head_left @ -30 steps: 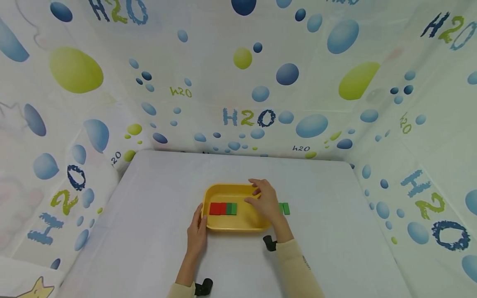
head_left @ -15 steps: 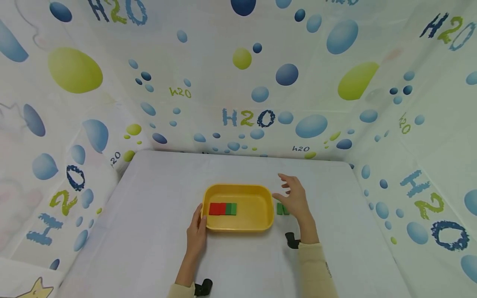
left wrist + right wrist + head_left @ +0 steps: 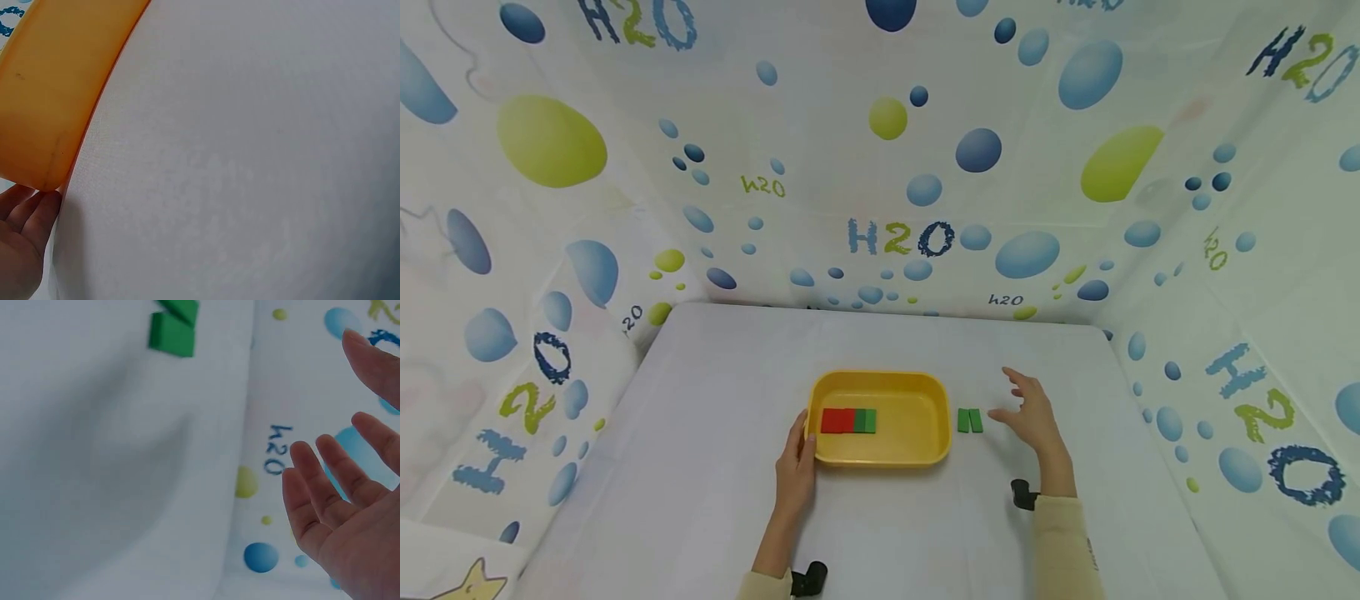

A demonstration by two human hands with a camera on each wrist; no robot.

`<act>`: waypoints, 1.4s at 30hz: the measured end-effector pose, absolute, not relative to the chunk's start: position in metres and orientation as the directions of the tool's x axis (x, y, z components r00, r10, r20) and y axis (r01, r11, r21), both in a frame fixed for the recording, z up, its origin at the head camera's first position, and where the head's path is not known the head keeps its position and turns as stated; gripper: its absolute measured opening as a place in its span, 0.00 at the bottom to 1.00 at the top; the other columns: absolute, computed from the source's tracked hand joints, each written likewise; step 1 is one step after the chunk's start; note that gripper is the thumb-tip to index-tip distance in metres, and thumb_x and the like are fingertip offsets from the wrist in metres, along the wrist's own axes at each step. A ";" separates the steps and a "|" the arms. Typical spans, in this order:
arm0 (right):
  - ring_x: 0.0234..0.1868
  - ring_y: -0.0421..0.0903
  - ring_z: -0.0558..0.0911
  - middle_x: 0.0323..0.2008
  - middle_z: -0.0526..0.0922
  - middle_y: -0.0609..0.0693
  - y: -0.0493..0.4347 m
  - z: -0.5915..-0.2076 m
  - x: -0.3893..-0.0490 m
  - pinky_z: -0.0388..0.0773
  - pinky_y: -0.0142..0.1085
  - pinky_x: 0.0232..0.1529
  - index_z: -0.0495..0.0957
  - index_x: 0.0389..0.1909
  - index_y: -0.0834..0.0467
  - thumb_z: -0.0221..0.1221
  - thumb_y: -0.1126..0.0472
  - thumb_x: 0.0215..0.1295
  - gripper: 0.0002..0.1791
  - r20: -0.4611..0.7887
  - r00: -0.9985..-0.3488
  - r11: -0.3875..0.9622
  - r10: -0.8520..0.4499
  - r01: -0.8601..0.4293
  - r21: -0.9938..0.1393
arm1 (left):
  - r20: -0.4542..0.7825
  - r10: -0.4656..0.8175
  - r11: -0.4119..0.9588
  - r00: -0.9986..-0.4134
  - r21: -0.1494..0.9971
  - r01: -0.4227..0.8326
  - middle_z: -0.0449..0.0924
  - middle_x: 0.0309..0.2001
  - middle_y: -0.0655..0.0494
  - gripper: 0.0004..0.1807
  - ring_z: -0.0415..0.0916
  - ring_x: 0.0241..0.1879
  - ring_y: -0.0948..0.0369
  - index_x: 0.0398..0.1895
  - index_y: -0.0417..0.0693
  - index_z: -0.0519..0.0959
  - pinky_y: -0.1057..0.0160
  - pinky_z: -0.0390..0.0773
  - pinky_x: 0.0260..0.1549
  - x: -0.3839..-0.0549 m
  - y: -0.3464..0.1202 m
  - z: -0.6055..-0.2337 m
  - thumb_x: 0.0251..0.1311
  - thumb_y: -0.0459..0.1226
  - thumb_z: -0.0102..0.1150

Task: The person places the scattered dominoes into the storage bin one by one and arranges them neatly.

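Observation:
My left hand rests its fairly straight fingers against the left end of a yellow tray. In the left wrist view its fingertips touch the outer wall of the orange-looking tray. Inside the tray, red blocks and green blocks lie side by side in a row, toward the left. Two more green blocks lie on the table just right of the tray, slightly angled to each other. My right hand hovers to their right, fingers spread and loosely bent, holding nothing.
The white-covered table reaches back to a cloth wall printed with bubbles and lettering. Similar cloth hangs on both sides. A black wrist camera sits at the right wrist, another black camera at the left.
My right hand has moved right, from over the tray's right end, past the two loose green blocks, which now show fully. The left hand, tray and blocks have stayed in place.

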State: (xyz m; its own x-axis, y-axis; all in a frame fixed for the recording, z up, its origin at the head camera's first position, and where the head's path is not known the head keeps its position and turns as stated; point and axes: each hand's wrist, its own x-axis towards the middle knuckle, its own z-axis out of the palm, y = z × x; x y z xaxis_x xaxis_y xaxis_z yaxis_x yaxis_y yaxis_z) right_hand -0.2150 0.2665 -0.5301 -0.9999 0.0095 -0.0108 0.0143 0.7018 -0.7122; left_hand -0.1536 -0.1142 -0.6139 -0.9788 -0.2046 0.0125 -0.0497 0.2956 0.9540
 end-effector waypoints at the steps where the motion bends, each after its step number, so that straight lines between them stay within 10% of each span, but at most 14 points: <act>1: 0.64 0.66 0.70 0.66 0.64 0.66 0.269 -0.533 -0.214 0.73 0.60 0.59 0.59 0.73 0.58 0.70 0.63 0.55 0.45 -0.026 -1.000 0.703 0.011 0.026 -0.710 | 0.014 -0.203 0.298 -0.979 0.953 -0.048 0.61 0.74 0.47 0.26 0.59 0.73 0.48 0.75 0.59 0.58 0.49 0.62 0.69 -0.154 -0.114 -0.614 0.76 0.42 0.41; 42: 0.55 0.57 0.71 0.55 0.69 0.62 0.259 -0.597 -0.219 0.73 0.53 0.59 0.67 0.68 0.60 0.73 0.69 0.47 0.44 -0.160 -0.987 0.698 0.025 0.132 -0.704 | 0.012 -0.207 0.292 -0.978 0.955 -0.050 0.61 0.74 0.49 0.26 0.60 0.72 0.50 0.75 0.60 0.58 0.49 0.63 0.69 -0.153 -0.113 -0.611 0.76 0.43 0.42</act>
State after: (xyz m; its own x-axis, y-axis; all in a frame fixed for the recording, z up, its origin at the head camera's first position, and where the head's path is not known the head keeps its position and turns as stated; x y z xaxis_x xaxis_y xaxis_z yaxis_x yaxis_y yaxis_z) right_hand -0.2190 0.2586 -0.5970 -0.9867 0.0253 -0.1604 0.1323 0.6976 -0.7041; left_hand -0.1527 -0.1129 -0.6112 -0.9784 -0.2065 0.0120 -0.0498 0.2916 0.9552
